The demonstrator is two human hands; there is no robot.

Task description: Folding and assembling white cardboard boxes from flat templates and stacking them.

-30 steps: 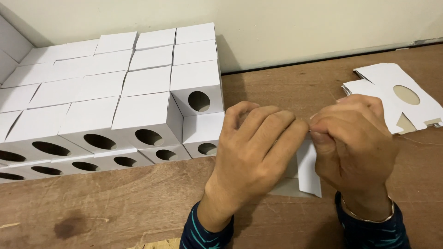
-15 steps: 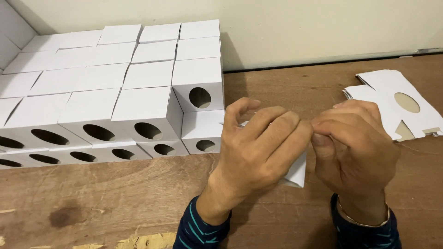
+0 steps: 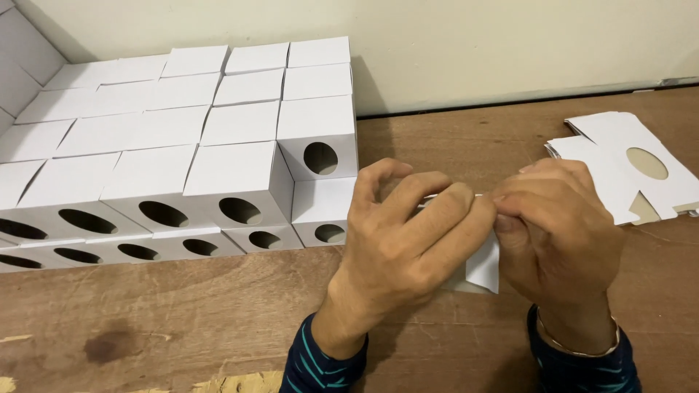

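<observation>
My left hand (image 3: 404, 236) and my right hand (image 3: 561, 225) meet over the wooden table (image 3: 182, 320), both gripping one small white cardboard box piece (image 3: 484, 266). Most of the piece is hidden behind my fingers; only a lower corner and a thin top edge show. Just left of my left hand stands a stack of folded white boxes with oval holes (image 3: 240, 185), its nearest box (image 3: 320, 211) a few centimetres from my fingers.
A pile of flat white box blanks with oval cutouts (image 3: 630, 171) lies at the right by the wall. A pale wall (image 3: 473, 44) closes off the back of the table. The box stack fills the left half.
The hands stay together on the cardboard piece and have shifted a little; less of the white piece shows below my fingers than a second ago.
</observation>
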